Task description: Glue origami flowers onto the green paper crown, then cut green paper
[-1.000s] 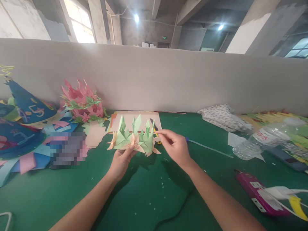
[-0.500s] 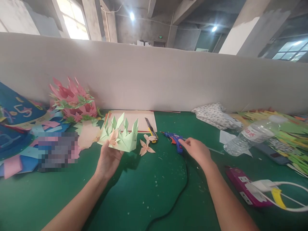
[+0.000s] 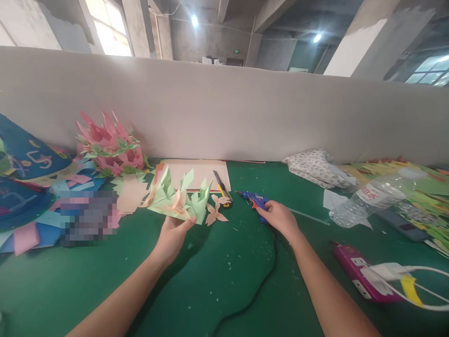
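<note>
A light green folded-paper crown [image 3: 196, 206] with peach paper flowers on its side is held up by my left hand [image 3: 171, 238], thumb in front and the other fingers hidden behind. My right hand [image 3: 281, 219] is closed around the handle of a blue hot glue gun [image 3: 257, 201], whose nozzle points left and whose clear glue stick [image 3: 308, 215] sticks out to the right. Between the hands, peach paper flowers [image 3: 216, 213] lie on the green table. Just behind them is a yellow and black utility knife [image 3: 223, 189] with its blade out.
Pale paper sheets [image 3: 196, 171] lie behind the crown. At left are a pink paper crown [image 3: 112, 145], blue party hats [image 3: 31, 154] and paper pieces. At right are a plastic bottle [image 3: 375, 196], a patterned cloth [image 3: 312, 166] and a magenta power strip [image 3: 365, 274]. A black cord [image 3: 259, 290] crosses the front.
My left hand has shifted right and turned the crown, and its thumb now lies nearer the crown's right end. My right hand has closed further round the glue gun's handle.
</note>
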`<action>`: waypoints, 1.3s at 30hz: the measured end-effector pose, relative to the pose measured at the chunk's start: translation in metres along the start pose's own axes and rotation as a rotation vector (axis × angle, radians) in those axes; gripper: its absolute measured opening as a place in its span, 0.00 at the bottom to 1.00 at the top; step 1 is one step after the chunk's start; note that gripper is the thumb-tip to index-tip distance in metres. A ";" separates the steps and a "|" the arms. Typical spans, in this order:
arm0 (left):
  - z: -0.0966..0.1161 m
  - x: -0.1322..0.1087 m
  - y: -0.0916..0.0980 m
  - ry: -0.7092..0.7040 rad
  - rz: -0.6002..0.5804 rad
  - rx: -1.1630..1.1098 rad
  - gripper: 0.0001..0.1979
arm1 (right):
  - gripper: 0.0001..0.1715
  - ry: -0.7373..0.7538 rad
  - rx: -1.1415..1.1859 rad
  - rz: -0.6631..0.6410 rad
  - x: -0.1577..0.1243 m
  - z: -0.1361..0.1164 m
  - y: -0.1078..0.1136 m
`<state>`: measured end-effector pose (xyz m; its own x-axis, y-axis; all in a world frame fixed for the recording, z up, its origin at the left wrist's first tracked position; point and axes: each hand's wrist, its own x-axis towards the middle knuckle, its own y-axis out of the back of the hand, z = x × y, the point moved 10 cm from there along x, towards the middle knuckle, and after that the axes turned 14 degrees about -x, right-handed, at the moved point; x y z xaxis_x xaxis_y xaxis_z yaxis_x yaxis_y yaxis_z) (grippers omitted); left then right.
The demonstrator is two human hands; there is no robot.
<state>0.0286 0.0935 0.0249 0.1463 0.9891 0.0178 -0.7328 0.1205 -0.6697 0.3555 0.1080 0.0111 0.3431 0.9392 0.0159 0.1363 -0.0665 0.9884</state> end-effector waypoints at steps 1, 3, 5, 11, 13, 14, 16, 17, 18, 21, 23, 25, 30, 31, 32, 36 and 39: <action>-0.006 -0.001 0.002 0.024 0.019 0.026 0.32 | 0.20 -0.004 -0.006 0.003 0.000 0.000 0.000; -0.016 -0.002 0.004 0.073 0.041 0.069 0.25 | 0.18 -0.010 -0.003 0.014 0.000 0.000 0.002; -0.020 -0.003 0.006 0.095 0.058 0.079 0.22 | 0.17 -0.015 0.025 0.048 -0.001 0.001 0.008; -0.005 -0.001 0.016 -0.003 0.121 -0.026 0.24 | 0.20 -0.072 0.486 0.123 -0.003 0.008 0.014; 0.003 0.001 0.017 -0.050 0.109 -0.064 0.25 | 0.23 -0.083 0.761 0.040 -0.003 0.003 0.002; 0.007 0.003 0.016 -0.066 0.100 -0.081 0.26 | 0.23 -0.079 0.866 0.001 -0.003 -0.002 -0.003; 0.012 0.005 0.017 -0.083 0.096 -0.107 0.26 | 0.22 -0.047 0.992 -0.079 -0.004 -0.015 -0.011; 0.015 0.006 0.019 -0.085 0.102 -0.118 0.26 | 0.22 -0.026 1.024 -0.123 -0.005 -0.021 -0.014; 0.016 0.007 0.020 -0.085 0.109 -0.130 0.26 | 0.22 -0.008 1.046 -0.166 -0.007 -0.027 -0.018; 0.019 0.009 0.023 -0.062 0.108 -0.164 0.23 | 0.23 0.023 1.079 -0.226 -0.009 -0.035 -0.024; 0.020 0.009 0.023 -0.048 0.099 -0.189 0.22 | 0.25 0.032 1.074 -0.226 -0.009 -0.036 -0.024; 0.020 0.011 0.023 -0.033 0.093 -0.217 0.21 | 0.26 0.046 1.059 -0.234 -0.009 -0.036 -0.025; 0.010 0.016 0.026 0.065 0.116 -0.297 0.20 | 0.27 0.076 1.016 -0.253 -0.009 -0.037 -0.026; 0.009 0.017 0.028 0.062 0.127 -0.332 0.20 | 0.28 0.075 1.013 -0.249 -0.009 -0.037 -0.025; 0.009 0.017 0.030 0.051 0.138 -0.371 0.19 | 0.28 0.074 1.013 -0.243 -0.009 -0.036 -0.025; 0.012 0.015 0.031 0.031 0.133 -0.451 0.21 | 0.28 0.068 1.020 -0.232 -0.009 -0.036 -0.024; 0.019 0.009 0.022 -0.004 0.065 -0.442 0.25 | 0.28 0.070 1.024 -0.241 -0.010 -0.037 -0.024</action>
<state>0.0017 0.1068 0.0246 0.1063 0.9938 -0.0325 -0.3858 0.0111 -0.9225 0.3149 0.1130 -0.0068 0.1526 0.9806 -0.1230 0.9248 -0.0978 0.3677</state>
